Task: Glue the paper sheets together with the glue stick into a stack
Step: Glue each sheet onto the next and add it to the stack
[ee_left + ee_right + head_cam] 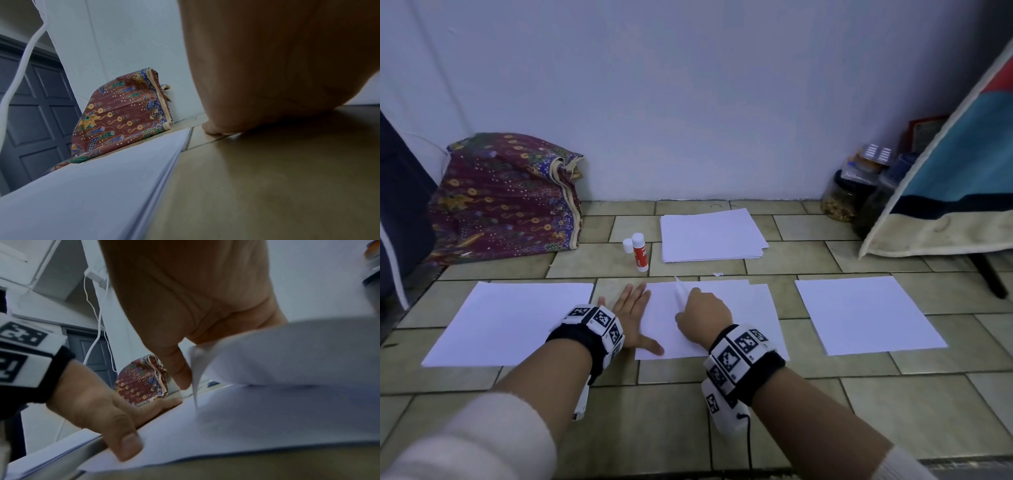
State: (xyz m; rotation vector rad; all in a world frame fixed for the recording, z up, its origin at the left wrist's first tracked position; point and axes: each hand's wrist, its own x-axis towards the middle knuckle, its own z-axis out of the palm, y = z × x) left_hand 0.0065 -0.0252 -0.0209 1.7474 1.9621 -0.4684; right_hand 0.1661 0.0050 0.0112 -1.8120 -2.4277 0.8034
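Observation:
On the tiled floor, the middle sheets [726,329] lie right in front of me. My left hand [631,308] lies flat on their left edge, fingers straight, thumb on the lower sheet [246,426]. My right hand [703,310] pinches the top sheet [287,353] and holds its edge lifted and curled. The red glue stick [641,255] stands uncapped beyond the hands, its white cap [627,246] beside it. Further sheets lie at the left [513,322] and the right [866,315]. A paper stack [710,236] sits further back.
A patterned cloth bundle [506,195] leans on the wall at back left. Jars [859,192] and a hanging striped blanket [945,192] fill the back right, with a dark leg [989,277] below. A small paper scrap [718,274] lies on the tiles.

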